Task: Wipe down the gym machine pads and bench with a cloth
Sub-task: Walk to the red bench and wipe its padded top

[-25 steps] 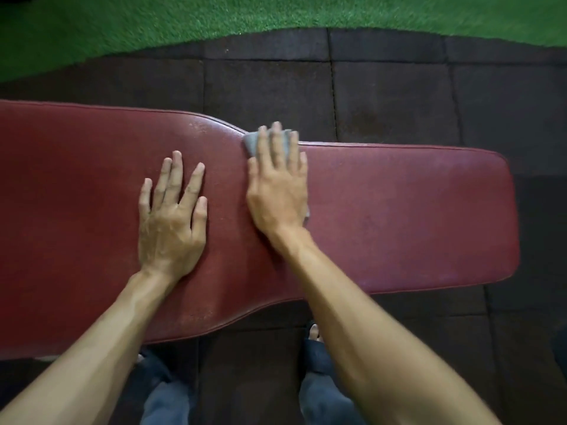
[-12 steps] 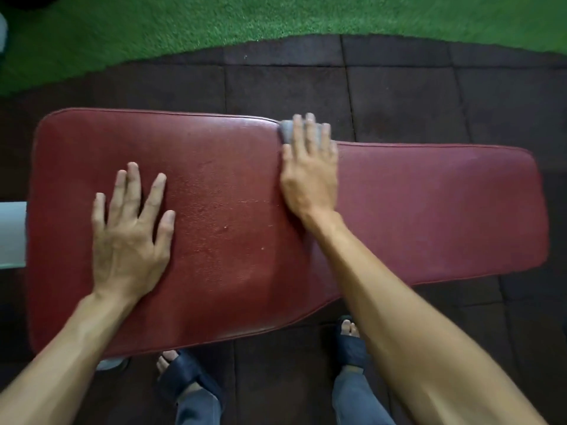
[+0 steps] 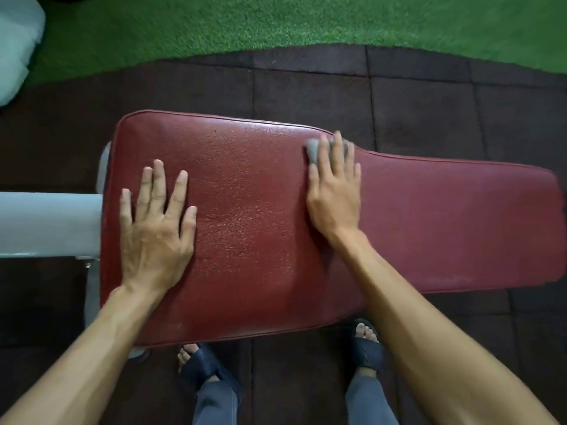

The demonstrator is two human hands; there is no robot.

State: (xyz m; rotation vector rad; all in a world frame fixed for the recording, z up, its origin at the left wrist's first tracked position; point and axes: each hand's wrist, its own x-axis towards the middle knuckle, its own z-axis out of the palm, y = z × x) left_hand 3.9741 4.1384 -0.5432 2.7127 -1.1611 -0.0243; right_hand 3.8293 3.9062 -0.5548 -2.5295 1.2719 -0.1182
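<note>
Right hand [image 3: 334, 197], fingers straight, presses the grey cloth [image 3: 313, 151] at the desk's [image 3: 445, 225] upper edge; left hand [image 3: 156, 225] lies flat, fingers spread, mid-left.

Dark brown square rubber floor tiles [image 3: 310, 96] cover the ground here, their seams plain to see. Beyond them lies a strip of bright green artificial turf [image 3: 276, 23]. A pale, rounded padded object [image 3: 15, 47] sits at the far left corner, partly out of sight.
</note>
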